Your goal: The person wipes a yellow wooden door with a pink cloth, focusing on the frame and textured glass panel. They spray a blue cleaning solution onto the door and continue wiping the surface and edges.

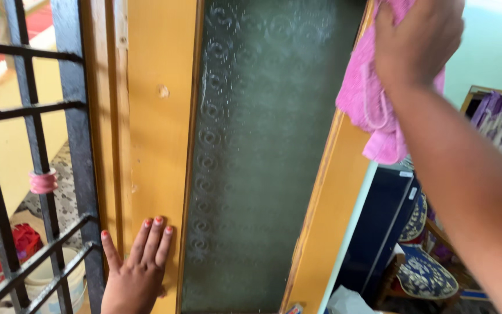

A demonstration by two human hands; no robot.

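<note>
A pink cloth (373, 104) is bunched against the upper right edge of a yellow-framed door (161, 128), at the rim of its patterned frosted glass panel (251, 163). The right hand (416, 38) closes over the cloth from above, fingers curled around it, the cloth hanging below the palm. Far lower, the left hand (137, 267) lies flat and fully spread on the door's left frame, holding nothing. Left of that hand stands a black metal grille (36, 174); below the right forearm sits a patterned chair (425, 273).
</note>
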